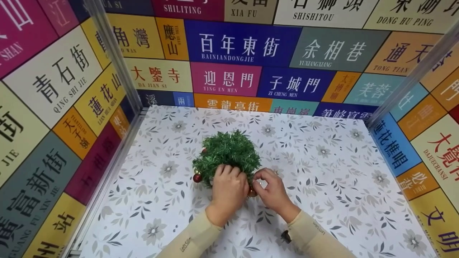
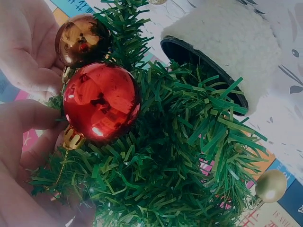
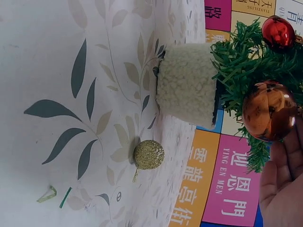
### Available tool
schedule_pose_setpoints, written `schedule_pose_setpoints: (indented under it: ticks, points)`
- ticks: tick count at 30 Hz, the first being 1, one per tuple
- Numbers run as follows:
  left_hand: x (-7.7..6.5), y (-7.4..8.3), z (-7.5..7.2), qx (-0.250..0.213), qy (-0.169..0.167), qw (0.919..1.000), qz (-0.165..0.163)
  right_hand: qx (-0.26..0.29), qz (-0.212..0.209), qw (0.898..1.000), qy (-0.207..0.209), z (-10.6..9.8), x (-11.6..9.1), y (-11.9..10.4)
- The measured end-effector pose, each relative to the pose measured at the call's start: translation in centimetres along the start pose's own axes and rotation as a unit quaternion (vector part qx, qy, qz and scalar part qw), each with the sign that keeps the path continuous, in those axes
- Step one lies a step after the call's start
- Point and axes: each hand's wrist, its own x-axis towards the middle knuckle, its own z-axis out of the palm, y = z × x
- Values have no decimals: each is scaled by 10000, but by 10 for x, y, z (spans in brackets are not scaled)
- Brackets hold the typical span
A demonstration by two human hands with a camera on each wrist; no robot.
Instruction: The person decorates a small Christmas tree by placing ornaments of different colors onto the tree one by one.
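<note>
A small artificial Christmas tree (image 1: 231, 147) stands tilted on the table, its white fleecy pot (image 3: 187, 85) plain in the right wrist view. My left hand (image 1: 231, 188) grips the near side of the tree, fingers curled into its branches. To its right, my right hand (image 1: 274, 190) has thumb and index finger pinched together at a copper bauble (image 3: 270, 111); the exact pinch point is partly hidden. A shiny red bauble (image 2: 102, 101) and the bronze-looking bauble (image 2: 80, 40) hang close to the fingers in the left wrist view.
On the table lies a glittery gold bauble (image 3: 149, 154) beside the pot. Small green scraps (image 3: 65, 197) lie nearby. The floral tabletop (image 1: 154, 200) is enclosed by walls of coloured signs (image 1: 244, 43) with metal posts (image 1: 120, 57) at the corners.
</note>
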Motion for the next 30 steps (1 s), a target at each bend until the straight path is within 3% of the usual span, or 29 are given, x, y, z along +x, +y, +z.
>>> schedule_pose_setpoints:
  ticks: [10,20,30]
  points:
    - [2,-1,1,-145,-15,9999,61,272,20,9996,-65,2,0,-4]
    - [3,-4,1,-49,-70,9999,92,475,50,9988,-144,-10,12,-44]
    - [1,-6,5,-189,-69,9998,25,572,316,9971,-397,-13,12,-46]
